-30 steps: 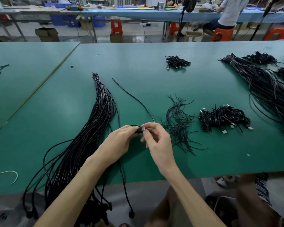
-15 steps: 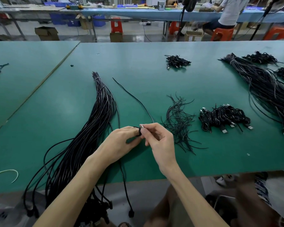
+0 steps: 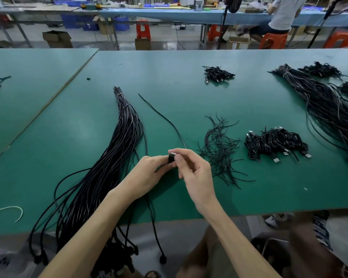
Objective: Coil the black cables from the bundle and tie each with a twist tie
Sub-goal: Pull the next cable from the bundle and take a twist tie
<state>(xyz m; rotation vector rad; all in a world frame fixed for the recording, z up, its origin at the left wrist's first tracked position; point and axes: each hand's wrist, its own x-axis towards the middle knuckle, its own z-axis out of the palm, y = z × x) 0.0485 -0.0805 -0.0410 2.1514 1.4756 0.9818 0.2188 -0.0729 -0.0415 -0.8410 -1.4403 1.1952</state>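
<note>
Starting the coil at the plug [image 3: 172,157] end of one black cable [image 3: 163,117].
Over the last second both hands have kept to the same spot above the near tabletop [image 3: 189,93]. The right hand [image 3: 195,173] has rolled its fingers further over the plug, whose metal tip now shows between thumb and forefinger. No full loop shows yet, so the coiling is judged barely begun. The right hand pinches the plug, its other fingers loosely curled. The left hand [image 3: 147,173] curls around the cable just behind the plug, its fingertips meeting the right hand's. The cable trails from the hands away across the tabletop, between the long bundle [image 3: 109,167] on the left and the loose twist ties [image 3: 219,149] on the right. A pile of coiled cables [image 3: 273,143] lies beyond the ties.
</note>
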